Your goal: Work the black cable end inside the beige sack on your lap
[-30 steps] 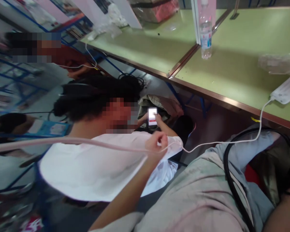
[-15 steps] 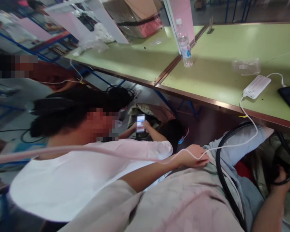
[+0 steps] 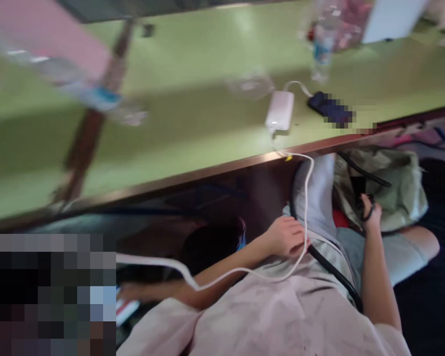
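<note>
My left hand (image 3: 287, 236) rests on my lap with curled fingers, closed over a black strap (image 3: 332, 269) that runs across my body. A white cable (image 3: 241, 269) passes over my lap beside it. My right hand (image 3: 371, 206) is at the opening of a khaki bag (image 3: 408, 190), its fingers closed by a dark item (image 3: 358, 187) too blurred to name. A black band shows around that hand. On the table, a white power bank (image 3: 281, 111) is joined by cable to a dark phone (image 3: 328, 109).
The green table (image 3: 193, 133) has a metal edge in front of me. Water bottles stand at the left, blurred, and at the right (image 3: 322, 54). A clear plastic tray (image 3: 250, 85) lies near the power bank. A co-worker's hand (image 3: 133, 291) holds a phone at lower left.
My view has swung right, so the co-worker has slid to the lower left and the bag shows more fully. The strap now passes under my left hand instead of to its right.
</note>
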`<action>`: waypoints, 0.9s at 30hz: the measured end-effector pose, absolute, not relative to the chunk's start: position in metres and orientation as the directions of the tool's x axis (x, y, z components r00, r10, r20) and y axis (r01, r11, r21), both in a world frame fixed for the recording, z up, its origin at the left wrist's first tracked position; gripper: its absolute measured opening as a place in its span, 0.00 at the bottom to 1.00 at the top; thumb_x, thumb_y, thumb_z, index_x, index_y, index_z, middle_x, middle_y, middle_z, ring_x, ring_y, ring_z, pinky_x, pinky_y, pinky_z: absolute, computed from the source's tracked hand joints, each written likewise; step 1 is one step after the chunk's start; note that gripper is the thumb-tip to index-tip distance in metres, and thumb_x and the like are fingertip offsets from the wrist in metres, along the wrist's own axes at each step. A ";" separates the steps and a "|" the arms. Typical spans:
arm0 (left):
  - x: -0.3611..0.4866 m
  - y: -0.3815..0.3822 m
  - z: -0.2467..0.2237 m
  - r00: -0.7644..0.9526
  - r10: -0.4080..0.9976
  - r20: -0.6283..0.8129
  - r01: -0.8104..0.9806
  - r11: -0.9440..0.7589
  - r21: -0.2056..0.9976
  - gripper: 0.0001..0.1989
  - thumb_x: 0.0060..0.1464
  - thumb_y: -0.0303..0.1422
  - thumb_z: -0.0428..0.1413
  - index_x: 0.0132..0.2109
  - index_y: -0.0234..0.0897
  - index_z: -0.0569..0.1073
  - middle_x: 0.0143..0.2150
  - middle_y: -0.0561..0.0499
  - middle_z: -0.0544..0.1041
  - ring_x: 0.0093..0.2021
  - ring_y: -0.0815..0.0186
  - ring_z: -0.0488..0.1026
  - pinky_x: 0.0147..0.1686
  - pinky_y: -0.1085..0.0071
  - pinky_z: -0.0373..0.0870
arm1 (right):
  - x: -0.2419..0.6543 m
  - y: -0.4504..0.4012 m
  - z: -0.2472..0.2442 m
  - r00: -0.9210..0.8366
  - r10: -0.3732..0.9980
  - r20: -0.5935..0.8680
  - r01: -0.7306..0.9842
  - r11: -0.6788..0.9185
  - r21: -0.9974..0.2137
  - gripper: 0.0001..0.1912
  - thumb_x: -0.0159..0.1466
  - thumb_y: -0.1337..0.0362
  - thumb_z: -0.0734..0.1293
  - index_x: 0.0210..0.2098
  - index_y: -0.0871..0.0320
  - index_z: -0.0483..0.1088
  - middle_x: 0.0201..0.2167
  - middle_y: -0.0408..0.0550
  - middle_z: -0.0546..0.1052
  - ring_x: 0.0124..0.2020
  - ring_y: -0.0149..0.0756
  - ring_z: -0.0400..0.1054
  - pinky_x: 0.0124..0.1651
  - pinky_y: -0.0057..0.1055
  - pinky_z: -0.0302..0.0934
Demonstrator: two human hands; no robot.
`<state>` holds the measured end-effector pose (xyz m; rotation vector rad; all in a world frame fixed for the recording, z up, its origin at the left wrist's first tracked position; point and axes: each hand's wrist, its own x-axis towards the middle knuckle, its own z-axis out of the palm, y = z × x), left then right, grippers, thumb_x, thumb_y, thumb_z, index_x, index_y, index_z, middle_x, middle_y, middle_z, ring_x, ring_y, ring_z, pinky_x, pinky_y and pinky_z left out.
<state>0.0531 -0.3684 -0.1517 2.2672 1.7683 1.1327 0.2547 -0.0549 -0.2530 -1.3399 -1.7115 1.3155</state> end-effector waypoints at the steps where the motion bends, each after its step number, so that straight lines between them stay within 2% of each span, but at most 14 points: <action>1: 0.049 -0.355 -0.151 0.087 0.838 0.538 0.838 -0.353 0.415 0.12 0.63 0.32 0.53 0.30 0.40 0.71 0.25 0.53 0.74 0.27 0.66 0.70 0.31 0.68 0.67 | 0.257 -0.059 -0.252 -0.247 0.964 -0.102 0.416 0.011 -0.909 0.27 0.56 0.33 0.69 0.35 0.51 0.77 0.33 0.55 0.79 0.43 0.55 0.76 0.49 0.51 0.73; 2: 0.044 -0.341 -0.151 0.080 0.830 0.553 0.848 -0.348 0.399 0.11 0.63 0.31 0.53 0.30 0.40 0.72 0.25 0.53 0.74 0.27 0.67 0.70 0.31 0.68 0.68 | 0.258 -0.061 -0.250 -0.230 0.966 -0.115 0.462 0.005 -0.887 0.27 0.56 0.34 0.69 0.32 0.53 0.76 0.32 0.55 0.79 0.41 0.53 0.75 0.49 0.49 0.72; 4: 0.036 -0.310 -0.155 0.055 0.856 0.514 0.835 -0.322 0.446 0.09 0.65 0.31 0.53 0.36 0.40 0.76 0.31 0.51 0.79 0.32 0.65 0.75 0.36 0.68 0.73 | 0.260 -0.061 -0.248 -0.222 0.967 -0.124 0.475 -0.003 -0.880 0.28 0.58 0.34 0.68 0.31 0.55 0.74 0.30 0.53 0.77 0.37 0.49 0.73 0.46 0.44 0.70; 5: 0.035 -0.294 -0.158 0.051 0.884 0.465 0.813 -0.307 0.494 0.09 0.67 0.32 0.52 0.43 0.40 0.77 0.36 0.49 0.81 0.36 0.64 0.78 0.41 0.67 0.75 | 0.260 -0.060 -0.247 -0.210 0.969 -0.129 0.479 -0.013 -0.878 0.29 0.59 0.34 0.68 0.31 0.56 0.74 0.29 0.52 0.75 0.35 0.47 0.71 0.45 0.43 0.69; 7: 0.039 -0.261 -0.166 0.060 0.933 0.355 0.770 -0.270 0.578 0.15 0.69 0.34 0.51 0.58 0.38 0.74 0.49 0.43 0.81 0.48 0.60 0.79 0.50 0.63 0.77 | 0.259 -0.060 -0.245 -0.170 0.976 -0.134 0.476 -0.038 -0.879 0.29 0.59 0.35 0.68 0.33 0.57 0.73 0.29 0.49 0.74 0.33 0.43 0.68 0.43 0.40 0.67; 10: 0.053 -0.208 -0.180 0.120 0.946 0.300 0.765 -0.281 0.580 0.25 0.69 0.35 0.51 0.69 0.34 0.65 0.64 0.36 0.73 0.63 0.54 0.72 0.62 0.56 0.73 | 0.258 -0.063 -0.245 -0.194 0.972 -0.132 0.459 -0.029 -0.888 0.27 0.61 0.37 0.68 0.35 0.57 0.73 0.33 0.50 0.76 0.36 0.42 0.69 0.45 0.38 0.66; 12: 0.058 -0.168 -0.189 0.161 0.936 0.313 0.808 -0.308 0.502 0.27 0.68 0.35 0.53 0.70 0.33 0.64 0.70 0.34 0.66 0.72 0.49 0.62 0.69 0.50 0.64 | 0.260 -0.065 -0.250 -0.255 0.960 -0.114 0.444 0.012 -0.896 0.25 0.62 0.39 0.67 0.35 0.57 0.73 0.37 0.52 0.77 0.39 0.43 0.70 0.48 0.38 0.65; 14: 0.058 -0.127 -0.197 0.176 0.942 0.285 0.859 -0.288 0.423 0.27 0.68 0.35 0.53 0.71 0.34 0.64 0.72 0.34 0.63 0.75 0.46 0.56 0.72 0.46 0.56 | 0.262 -0.064 -0.261 -0.306 0.945 -0.118 0.456 0.036 -0.889 0.24 0.62 0.40 0.67 0.36 0.57 0.74 0.39 0.53 0.78 0.41 0.43 0.71 0.49 0.37 0.65; 15: 0.057 -0.108 -0.202 0.177 0.956 0.236 0.882 -0.260 0.393 0.26 0.69 0.35 0.53 0.70 0.34 0.65 0.71 0.34 0.66 0.75 0.45 0.57 0.72 0.46 0.55 | 0.263 -0.062 -0.267 -0.319 0.939 -0.133 0.476 0.037 -0.879 0.24 0.62 0.41 0.67 0.35 0.57 0.74 0.39 0.52 0.78 0.40 0.43 0.71 0.49 0.37 0.65; 17: 0.055 -0.078 -0.213 0.175 0.982 0.071 0.909 -0.189 0.372 0.22 0.71 0.36 0.51 0.67 0.34 0.69 0.62 0.35 0.75 0.68 0.47 0.68 0.68 0.50 0.61 | 0.264 -0.059 -0.281 -0.316 0.930 -0.187 0.541 0.015 -0.841 0.23 0.62 0.42 0.67 0.33 0.56 0.73 0.37 0.51 0.77 0.39 0.43 0.71 0.47 0.37 0.65; 20: 0.054 -0.059 -0.235 0.161 0.979 -0.125 0.911 -0.099 0.401 0.20 0.73 0.40 0.48 0.64 0.36 0.72 0.53 0.38 0.81 0.53 0.52 0.79 0.54 0.61 0.71 | 0.263 -0.057 -0.300 -0.255 0.934 -0.252 0.630 -0.037 -0.776 0.21 0.63 0.43 0.67 0.32 0.56 0.73 0.34 0.49 0.77 0.38 0.43 0.71 0.45 0.35 0.65; 22: 0.054 -0.059 -0.249 0.169 0.974 -0.150 0.904 -0.092 0.417 0.20 0.73 0.42 0.48 0.63 0.39 0.73 0.53 0.40 0.82 0.51 0.54 0.80 0.49 0.64 0.72 | 0.261 -0.058 -0.307 -0.261 0.924 -0.279 0.641 -0.050 -0.766 0.22 0.64 0.42 0.66 0.30 0.56 0.72 0.32 0.49 0.77 0.38 0.42 0.71 0.43 0.34 0.65; 25: 0.054 -0.064 -0.262 0.223 0.958 -0.182 0.906 -0.135 0.402 0.17 0.72 0.41 0.51 0.59 0.42 0.76 0.51 0.43 0.82 0.51 0.55 0.80 0.47 0.66 0.71 | 0.260 -0.059 -0.310 -0.408 0.859 -0.309 0.600 -0.003 -0.800 0.26 0.66 0.40 0.64 0.26 0.55 0.71 0.27 0.48 0.76 0.34 0.42 0.71 0.39 0.33 0.64; 27: 0.054 -0.064 -0.265 0.252 0.947 -0.201 0.907 -0.159 0.390 0.16 0.71 0.40 0.52 0.59 0.42 0.77 0.52 0.43 0.82 0.51 0.54 0.80 0.46 0.65 0.71 | 0.261 -0.059 -0.310 -0.432 0.837 -0.337 0.619 0.003 -0.785 0.28 0.67 0.39 0.64 0.25 0.55 0.71 0.26 0.48 0.76 0.33 0.43 0.73 0.38 0.33 0.64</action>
